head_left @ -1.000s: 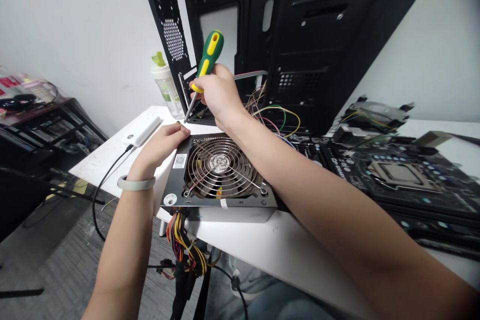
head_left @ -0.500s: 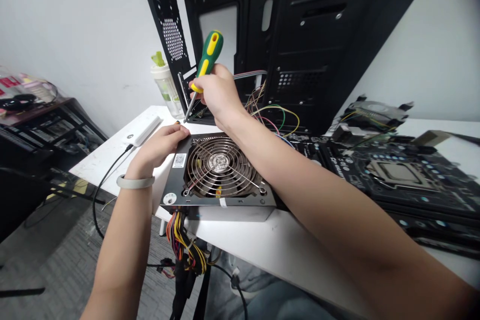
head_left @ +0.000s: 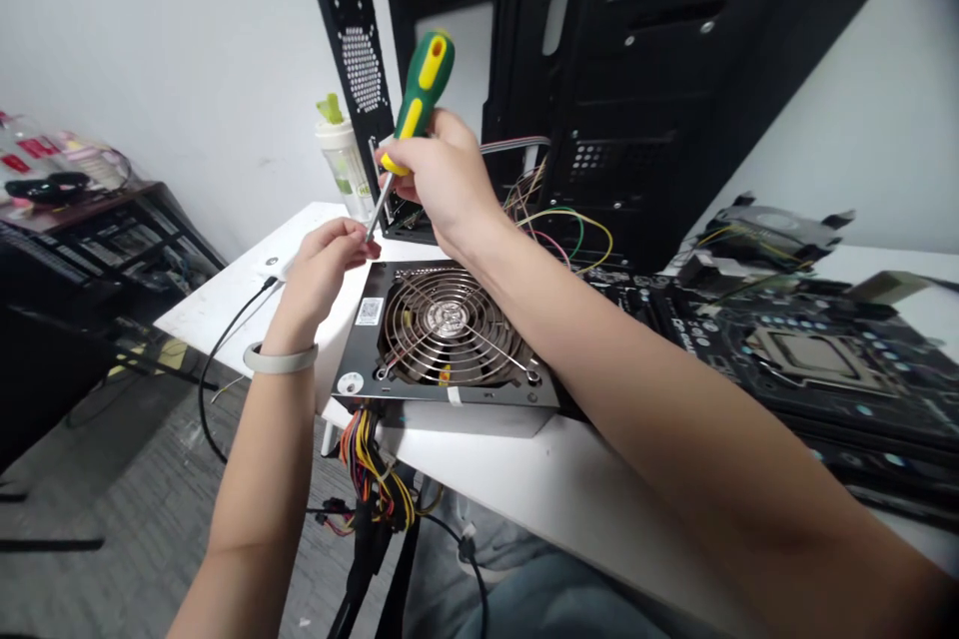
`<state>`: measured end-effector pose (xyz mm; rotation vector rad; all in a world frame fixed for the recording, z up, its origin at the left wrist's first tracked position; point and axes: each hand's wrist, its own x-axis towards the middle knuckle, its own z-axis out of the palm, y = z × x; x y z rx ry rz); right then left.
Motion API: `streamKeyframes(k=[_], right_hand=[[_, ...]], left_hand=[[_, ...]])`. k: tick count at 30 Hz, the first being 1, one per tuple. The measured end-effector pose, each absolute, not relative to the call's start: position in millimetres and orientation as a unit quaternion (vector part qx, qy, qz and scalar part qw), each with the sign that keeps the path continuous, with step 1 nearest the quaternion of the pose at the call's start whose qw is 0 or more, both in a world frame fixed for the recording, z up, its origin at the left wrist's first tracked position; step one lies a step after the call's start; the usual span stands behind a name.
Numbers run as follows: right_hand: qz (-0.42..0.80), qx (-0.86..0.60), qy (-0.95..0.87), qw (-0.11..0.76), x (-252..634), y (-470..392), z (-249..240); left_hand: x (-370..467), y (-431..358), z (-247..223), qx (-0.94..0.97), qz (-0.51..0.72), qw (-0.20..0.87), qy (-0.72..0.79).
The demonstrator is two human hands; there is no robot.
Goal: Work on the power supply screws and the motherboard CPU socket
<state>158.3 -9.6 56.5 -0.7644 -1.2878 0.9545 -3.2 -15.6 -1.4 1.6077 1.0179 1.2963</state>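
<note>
My right hand [head_left: 450, 175] grips a green and yellow screwdriver [head_left: 421, 90], its shaft slanting down to the left. The tip meets the fingers of my left hand [head_left: 324, 265], which are pinched together just beyond the back left corner of a black power supply [head_left: 360, 349]. Whatever the left fingers hold besides the tip is too small to make out. A round wire fan grille [head_left: 448, 319] faces up on the power supply, and a bundle of coloured cables [head_left: 367, 464] hangs from its front left.
Behind stands a black computer case [head_left: 629, 100], with a lidded bottle [head_left: 343, 165] at its left. A motherboard [head_left: 816, 359] and a fan cooler [head_left: 779, 230] lie at the right. A black cable [head_left: 214, 349] drops over the left edge of the white table [head_left: 195, 310].
My left hand has lifted off the power supply's corner and its fingers have come to the screwdriver tip. The view has shifted slightly, moving the scene rightward.
</note>
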Motion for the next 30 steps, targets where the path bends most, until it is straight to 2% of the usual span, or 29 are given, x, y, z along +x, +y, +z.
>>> streamKeyframes(k=[2,4,10,15,20,30], right_hand=[[0.475,-0.254,-0.581,0.610,154.9,-32.9,68.1],[0.510,-0.207,-0.637,0.540,150.5,-57.2,77.8],[0.520,-0.219,-0.736,0.375,140.4,-93.9,79.9],[0.490,-0.214,-0.747,0.396,143.5,-84.7,73.4],[0.491,-0.219,-0.754,0.376,145.8,-82.7,71.0],[0.412,-0.269,-0.769,0.407,143.6,-89.0,74.6]], left_hand=[[-3.4,-36.2,-1.2,0.636,0.565,0.381,0.361],[-5.9,-61.5,-4.6,0.643,0.577,0.387,0.323],[-14.6,-120.5,-23.1,0.646,0.573,0.422,0.275],[-6.8,-129.8,-30.1,0.622,0.589,0.433,0.279],[-2.1,-132.6,-32.0,0.606,0.598,0.443,0.282],[-2.3,-132.5,-34.5,0.590,0.612,0.440,0.290]])
